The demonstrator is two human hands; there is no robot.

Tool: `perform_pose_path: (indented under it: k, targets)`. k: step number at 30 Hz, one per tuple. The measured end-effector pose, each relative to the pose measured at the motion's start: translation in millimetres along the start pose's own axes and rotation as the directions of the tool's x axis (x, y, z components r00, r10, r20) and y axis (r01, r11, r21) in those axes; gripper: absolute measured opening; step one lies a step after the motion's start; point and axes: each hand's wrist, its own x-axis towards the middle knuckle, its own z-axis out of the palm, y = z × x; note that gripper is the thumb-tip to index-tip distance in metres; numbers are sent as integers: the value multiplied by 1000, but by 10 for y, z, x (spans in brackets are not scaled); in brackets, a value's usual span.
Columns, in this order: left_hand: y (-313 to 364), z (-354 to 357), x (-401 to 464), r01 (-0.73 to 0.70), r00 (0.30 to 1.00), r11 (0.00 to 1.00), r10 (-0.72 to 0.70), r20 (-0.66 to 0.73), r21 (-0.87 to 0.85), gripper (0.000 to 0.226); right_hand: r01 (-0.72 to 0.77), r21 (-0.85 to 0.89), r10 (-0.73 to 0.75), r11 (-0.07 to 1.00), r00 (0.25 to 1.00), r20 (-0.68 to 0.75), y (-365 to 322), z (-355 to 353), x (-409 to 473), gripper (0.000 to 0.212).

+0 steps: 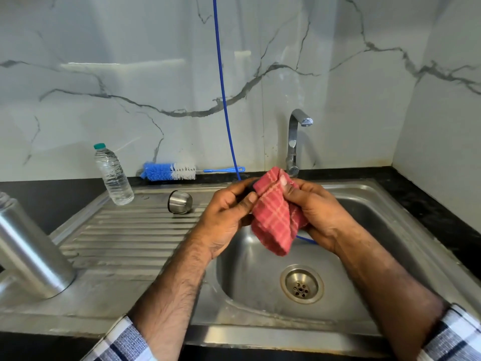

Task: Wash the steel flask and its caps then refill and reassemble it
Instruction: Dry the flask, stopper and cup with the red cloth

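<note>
At the far left the steel flask (31, 246), a smooth brushed cylinder, is standing on the ribbed steel drainboard (125, 238), its top cut off by the frame edge. A clear ridged plastic bottle (113, 175) and a bristly blue-and-white brush (169, 171) are sitting behind. A rounded steel cap (180, 201) is lying on its side. Over the sink basin (260, 277), the left hand (229, 217) is pinching a small dark object, mostly hidden, against a red checked cloth (276, 217); the right hand (320, 212) is gripping that cloth.

Head camera, looking forward and down, close above sink (369, 201); marble wall (156, 74) straight ahead.
</note>
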Motion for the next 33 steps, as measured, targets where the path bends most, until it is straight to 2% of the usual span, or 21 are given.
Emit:
perform_pose_path:
  k: [4,5,7,9,10,11,12,14,16,17,18,19,20,21,23,24,26,27,29,30,33]
  targets:
    - [-67,86,-1,-51,999,996,50,12,73,39,7,-155,-22,988,995,-93,-27,-28,46,32]
    - [-88,109,5,-48,999,995,48,-5,91,37,10,-216,-37,976,992,-118,-25,-21,53,33]
    - [-128,108,23,-71,996,974,80,-33,217,31,43,-324,-91,945,987,-133,-1,39,64,50]
    - [-181,76,56,-99,989,865,141,-48,492,36,78,-519,-155,851,982,-106,70,108,43,63]
    - [-186,97,53,-89,986,808,154,-62,582,35,91,-633,-198,768,975,-99,107,123,33,60]
    - [-182,135,39,-37,984,815,131,-121,579,32,112,-721,-258,684,962,-95,111,143,11,53]
    - [-167,202,27,19,979,880,79,-185,476,26,151,-776,-339,613,937,-84,112,135,1,48]
    - [-111,323,15,125,967,985,-94,-237,120,22,309,-814,-529,492,849,2,69,123,-40,43]
    - [-75,315,21,249,949,953,-276,-154,-175,26,456,-819,-643,349,752,144,47,96,-46,36]
    - [-24,293,9,314,930,917,-349,-114,-247,28,498,-823,-655,272,722,220,57,75,-43,34]
    - [0,256,10,344,920,905,-379,-105,-249,24,516,-828,-655,220,707,266,86,63,-35,33]
    - [9,238,2,329,927,924,-356,-122,-195,22,512,-827,-642,233,720,264,140,72,-25,33]
    - [-12,227,10,249,954,966,-257,-154,-70,25,477,-818,-625,322,756,195,183,87,-9,33]
    - [-26,218,9,132,978,986,-112,-176,103,26,408,-776,-582,481,810,65,181,151,-3,34]
    - [-78,193,18,-120,978,895,182,-106,429,17,225,-568,-381,791,909,-169,140,206,49,32]
    - [-124,182,24,-206,965,814,261,-25,544,29,141,-478,-271,867,938,-214,95,209,56,29]
    - [-151,137,27,-265,952,726,302,52,634,46,-1,-291,-61,957,977,-207,5,189,16,20]
    - [-143,133,14,-279,950,741,307,60,611,49,-63,-124,40,990,982,-186,-14,179,-20,20]
    - [-120,128,7,-263,958,816,283,42,515,49,-151,187,169,971,982,-86,-43,201,-87,30]
    - [-119,124,10,-236,965,849,261,13,473,49,-177,263,195,948,980,-45,-32,200,-103,35]
    - [-132,159,2,-203,956,877,274,-107,435,50,-192,322,196,927,980,19,12,201,-127,39]
